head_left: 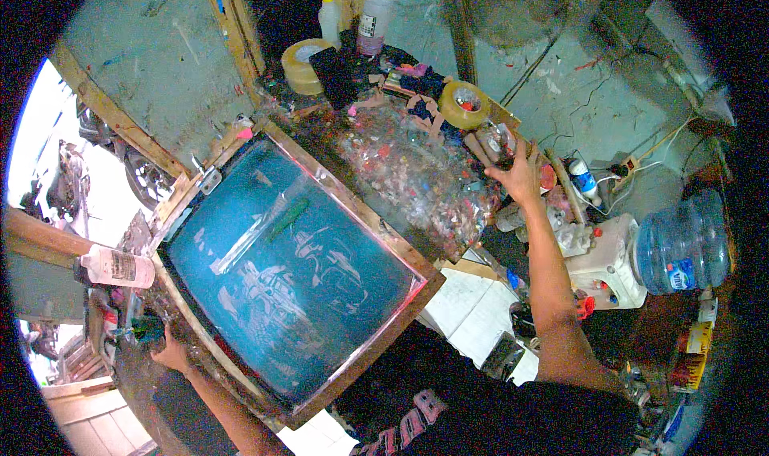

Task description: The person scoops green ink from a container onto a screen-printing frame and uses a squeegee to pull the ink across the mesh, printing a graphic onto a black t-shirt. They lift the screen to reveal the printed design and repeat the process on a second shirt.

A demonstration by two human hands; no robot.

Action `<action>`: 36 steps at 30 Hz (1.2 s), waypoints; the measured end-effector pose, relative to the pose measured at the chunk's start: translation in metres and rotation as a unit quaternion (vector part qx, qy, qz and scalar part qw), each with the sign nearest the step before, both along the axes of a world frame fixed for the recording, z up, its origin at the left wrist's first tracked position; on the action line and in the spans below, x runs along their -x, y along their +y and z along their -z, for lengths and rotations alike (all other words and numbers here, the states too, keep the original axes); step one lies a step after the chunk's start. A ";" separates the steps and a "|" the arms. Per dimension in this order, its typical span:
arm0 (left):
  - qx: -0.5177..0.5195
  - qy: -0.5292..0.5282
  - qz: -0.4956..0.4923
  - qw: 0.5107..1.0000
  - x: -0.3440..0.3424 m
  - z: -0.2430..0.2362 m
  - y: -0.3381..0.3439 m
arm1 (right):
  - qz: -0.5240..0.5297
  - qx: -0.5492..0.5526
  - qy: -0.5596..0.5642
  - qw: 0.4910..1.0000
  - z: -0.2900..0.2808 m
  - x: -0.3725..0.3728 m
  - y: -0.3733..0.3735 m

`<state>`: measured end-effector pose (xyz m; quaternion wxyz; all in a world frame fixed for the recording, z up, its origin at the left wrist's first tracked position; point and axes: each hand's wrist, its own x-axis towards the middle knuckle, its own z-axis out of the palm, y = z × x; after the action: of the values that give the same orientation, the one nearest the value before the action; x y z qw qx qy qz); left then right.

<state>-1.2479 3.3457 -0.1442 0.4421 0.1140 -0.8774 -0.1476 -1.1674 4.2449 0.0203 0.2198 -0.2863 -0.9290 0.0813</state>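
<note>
A wood-framed screen-printing screen (240, 185) with blue mesh and pale line drawings lies slanted in front of me. My left hand (171, 353) is beyond its left edge, thumb and fingers apart, close beside a dark green object (147, 328) whose kind I cannot make out. At the right, my right hand (521, 174) is stretched out over the cluttered worktop, fingers spread, beside a small brownish block-like item (484, 148). Whether it touches that item is unclear. A roll of clear yellowish tape (465, 104) lies just beyond that hand.
A bottle of pinkish liquid (120, 267) stands at the screen's left edge. Behind are another tape roll (301, 66), a spray bottle (329, 17) and a pinkish bottle (373, 25). A white dispenser (613, 264) with a blue water jug (681, 240) is at the right.
</note>
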 end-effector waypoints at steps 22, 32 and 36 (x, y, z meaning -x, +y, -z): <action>-0.530 0.046 0.130 0.836 -0.184 -0.144 0.267 | -0.224 0.001 0.041 0.974 0.039 0.001 0.055; -0.509 -0.007 0.123 0.852 -0.174 -0.147 0.274 | -0.202 -0.023 -0.077 0.976 -0.014 0.029 0.036; -0.539 -0.010 0.155 0.828 -0.174 -0.143 0.271 | -0.241 0.099 -0.088 0.961 -0.036 0.039 0.040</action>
<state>-1.0741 3.6168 -0.0009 0.2731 0.1981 -0.6689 -0.6624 -1.2062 4.2854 0.0567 0.0817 -0.0803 -0.9734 0.1984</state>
